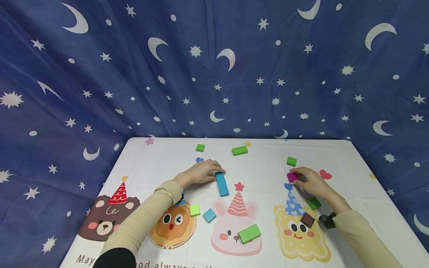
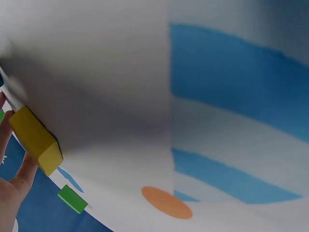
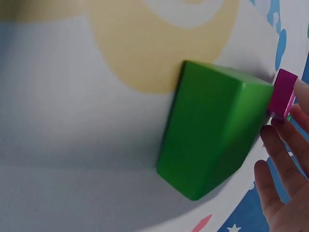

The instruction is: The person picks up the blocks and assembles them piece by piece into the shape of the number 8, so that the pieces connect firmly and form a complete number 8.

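Observation:
With thumb and index finger, my left hand [image 1: 202, 172] grips the far end of a long blue block [image 1: 222, 185] on the table. A yellow block [image 2: 36, 140] lies close by the other fingers of that hand in the left wrist view; the head view hides it behind the hand. Over to the right, my right hand [image 1: 311, 181] pinches a small magenta block [image 1: 292, 177] between thumb and fingers. One green block [image 1: 291, 161] is just beyond the magenta one. Below the right wrist sits another green block [image 3: 212, 130], large in the right wrist view.
Nearer the front edge lie a brown block [image 1: 307, 220], a long green block [image 1: 249, 233], a blue cube [image 1: 209, 215] and a light green block [image 1: 194, 210]. Two green blocks, one short [image 1: 200, 148] and one long [image 1: 240, 150], lie toward the back. A starry blue curtain [image 1: 201, 74] hangs behind.

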{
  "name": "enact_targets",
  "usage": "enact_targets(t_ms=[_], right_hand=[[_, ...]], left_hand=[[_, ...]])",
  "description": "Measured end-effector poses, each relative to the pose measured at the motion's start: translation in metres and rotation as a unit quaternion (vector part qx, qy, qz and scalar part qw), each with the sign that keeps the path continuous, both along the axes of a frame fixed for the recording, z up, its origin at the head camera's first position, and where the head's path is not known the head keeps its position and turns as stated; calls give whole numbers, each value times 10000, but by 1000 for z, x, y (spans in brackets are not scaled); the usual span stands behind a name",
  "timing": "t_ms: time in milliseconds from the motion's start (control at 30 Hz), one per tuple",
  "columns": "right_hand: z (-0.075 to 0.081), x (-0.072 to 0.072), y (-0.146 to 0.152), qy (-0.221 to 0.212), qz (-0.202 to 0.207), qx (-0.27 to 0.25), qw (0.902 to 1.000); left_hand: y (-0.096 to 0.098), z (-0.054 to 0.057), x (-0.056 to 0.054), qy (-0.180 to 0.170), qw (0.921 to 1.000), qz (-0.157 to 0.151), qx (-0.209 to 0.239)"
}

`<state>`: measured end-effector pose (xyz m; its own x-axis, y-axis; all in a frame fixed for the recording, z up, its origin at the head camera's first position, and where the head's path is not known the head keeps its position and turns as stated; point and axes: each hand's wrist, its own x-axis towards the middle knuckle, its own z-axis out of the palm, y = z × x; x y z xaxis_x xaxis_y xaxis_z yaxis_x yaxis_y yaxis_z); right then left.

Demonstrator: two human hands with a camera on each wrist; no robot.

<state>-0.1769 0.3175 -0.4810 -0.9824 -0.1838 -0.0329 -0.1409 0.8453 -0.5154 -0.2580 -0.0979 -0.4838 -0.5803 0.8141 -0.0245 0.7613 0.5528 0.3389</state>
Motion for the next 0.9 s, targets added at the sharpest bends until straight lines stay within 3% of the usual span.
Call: enact_targets(t_ms=[900], right_hand=[[-7, 0, -2, 124, -166, 268, 9994]], left_hand=[[2, -1, 6, 172, 9996, 155, 133]])
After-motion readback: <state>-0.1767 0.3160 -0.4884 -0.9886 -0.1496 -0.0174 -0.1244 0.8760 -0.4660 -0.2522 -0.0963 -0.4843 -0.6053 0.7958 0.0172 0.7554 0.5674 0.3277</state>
